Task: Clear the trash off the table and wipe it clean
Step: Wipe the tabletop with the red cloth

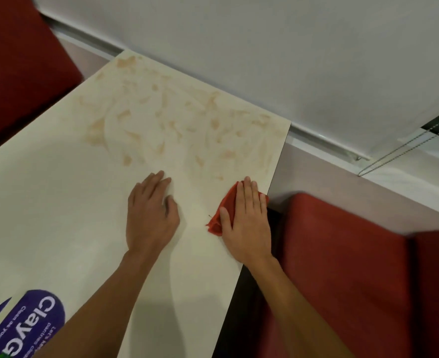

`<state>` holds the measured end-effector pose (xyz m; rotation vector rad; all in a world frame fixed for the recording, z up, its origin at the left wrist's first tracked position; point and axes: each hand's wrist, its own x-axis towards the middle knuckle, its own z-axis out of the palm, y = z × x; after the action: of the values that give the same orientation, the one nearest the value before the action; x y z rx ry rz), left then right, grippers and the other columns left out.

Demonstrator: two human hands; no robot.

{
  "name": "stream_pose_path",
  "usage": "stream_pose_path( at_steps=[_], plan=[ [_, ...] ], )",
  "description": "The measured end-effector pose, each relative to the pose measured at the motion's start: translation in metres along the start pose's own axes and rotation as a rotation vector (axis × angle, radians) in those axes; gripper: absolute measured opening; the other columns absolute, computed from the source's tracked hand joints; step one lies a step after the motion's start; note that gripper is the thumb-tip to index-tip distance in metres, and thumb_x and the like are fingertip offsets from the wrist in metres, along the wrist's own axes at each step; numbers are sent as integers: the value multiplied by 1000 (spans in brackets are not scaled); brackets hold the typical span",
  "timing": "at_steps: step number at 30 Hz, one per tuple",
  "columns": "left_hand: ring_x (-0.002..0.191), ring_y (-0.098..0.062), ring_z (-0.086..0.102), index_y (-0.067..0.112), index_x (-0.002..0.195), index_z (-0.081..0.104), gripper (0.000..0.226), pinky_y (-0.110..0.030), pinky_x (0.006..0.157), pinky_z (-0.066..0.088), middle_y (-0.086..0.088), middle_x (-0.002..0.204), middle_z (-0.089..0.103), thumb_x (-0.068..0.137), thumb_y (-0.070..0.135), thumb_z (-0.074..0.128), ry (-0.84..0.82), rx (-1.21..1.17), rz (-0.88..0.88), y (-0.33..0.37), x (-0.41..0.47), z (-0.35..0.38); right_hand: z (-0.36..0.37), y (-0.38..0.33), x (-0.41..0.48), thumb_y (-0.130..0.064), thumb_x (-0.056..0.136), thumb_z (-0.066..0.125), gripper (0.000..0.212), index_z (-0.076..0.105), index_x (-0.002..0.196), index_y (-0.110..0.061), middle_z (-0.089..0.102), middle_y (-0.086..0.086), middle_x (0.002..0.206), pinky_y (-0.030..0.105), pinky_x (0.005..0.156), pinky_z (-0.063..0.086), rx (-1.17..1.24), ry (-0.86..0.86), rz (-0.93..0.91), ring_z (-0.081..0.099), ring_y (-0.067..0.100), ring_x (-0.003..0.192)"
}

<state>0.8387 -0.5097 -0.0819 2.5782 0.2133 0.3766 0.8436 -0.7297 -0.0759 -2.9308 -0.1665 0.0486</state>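
Observation:
A cream table (pixel 58 202) fills the middle of the head view, and orange-brown smears (pixel 161 112) cover its far half. My right hand (pixel 246 218) lies flat with straight fingers on a folded red cloth (pixel 227 205), pressing it onto the table close to the right edge. My left hand (pixel 151 213) rests flat on the bare tabletop to the left of the cloth, fingers relaxed and holding nothing. No loose trash shows on the table.
A purple printed sticker (pixel 30 324) sits on the table's near left corner. Red padded seats stand at the right (pixel 342 267) and far left (pixel 14 68). A white roller blind (pixel 264 47) with a bead cord (pixel 393 151) hangs behind the table.

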Motion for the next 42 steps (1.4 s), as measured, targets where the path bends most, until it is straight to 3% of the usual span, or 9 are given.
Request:
stream_pose_path(
  at_steps=[8,14,16,22,29,31,33,36,42],
  plan=[
    [151,-15,37,14,143,61,50,-44,126,26,2,157,51,96,27,49,-5,-26,-16,0,1,1,-4,32,110,-57,107,14,81,-2,165,-4,-7,13,175,49,131,2,-20,-26,232,-8,27,161],
    [151,-13,36,16,142,61,50,-41,127,24,4,158,50,96,28,46,-1,-1,-38,3,2,0,4,2,17,-56,108,14,78,5,166,-5,-3,10,175,46,132,1,-8,23,53,-4,25,162],
    [151,-12,36,17,142,61,48,-40,127,23,4,158,49,97,26,48,-3,-3,-34,3,2,-1,0,12,24,-57,107,14,78,5,166,-6,-3,9,175,46,132,2,-5,6,8,-5,24,162],
    [151,-12,37,16,142,62,44,-40,127,23,4,157,51,97,17,59,12,-16,-42,2,1,0,-6,36,120,-58,104,9,82,-1,166,-5,-7,13,175,50,131,2,-42,-11,222,-9,27,161],
    [151,-14,36,16,142,61,45,-43,126,25,3,158,50,97,18,59,6,-8,-50,4,1,-1,-7,-1,3,-60,106,6,77,-4,167,-13,-13,4,175,44,131,-4,-19,-67,-144,-17,19,160],
    [149,-16,38,16,140,62,45,-44,125,27,1,157,51,96,19,57,20,-6,-50,2,1,-1,-8,10,8,-62,106,6,78,2,167,-13,-7,4,175,46,132,1,-20,-45,-130,-12,19,161],
    [147,-19,41,15,137,63,44,-45,125,27,0,155,53,94,20,57,41,-5,-52,1,1,-1,-6,15,41,-59,107,14,78,7,167,-10,-1,8,175,49,131,6,-24,7,6,-5,23,162],
    [146,-21,43,16,137,64,45,-44,126,25,-1,154,54,93,21,57,55,10,-69,0,1,0,-5,0,96,-57,105,13,79,2,166,-8,-5,10,175,50,131,2,-28,-6,148,-8,25,162],
    [148,-19,40,17,139,62,45,-43,127,22,2,156,51,94,21,58,49,17,-86,0,-1,-1,-3,1,40,-55,109,11,73,-1,167,-12,-9,4,175,43,132,-2,-36,-21,-156,-13,18,161]
  ],
)
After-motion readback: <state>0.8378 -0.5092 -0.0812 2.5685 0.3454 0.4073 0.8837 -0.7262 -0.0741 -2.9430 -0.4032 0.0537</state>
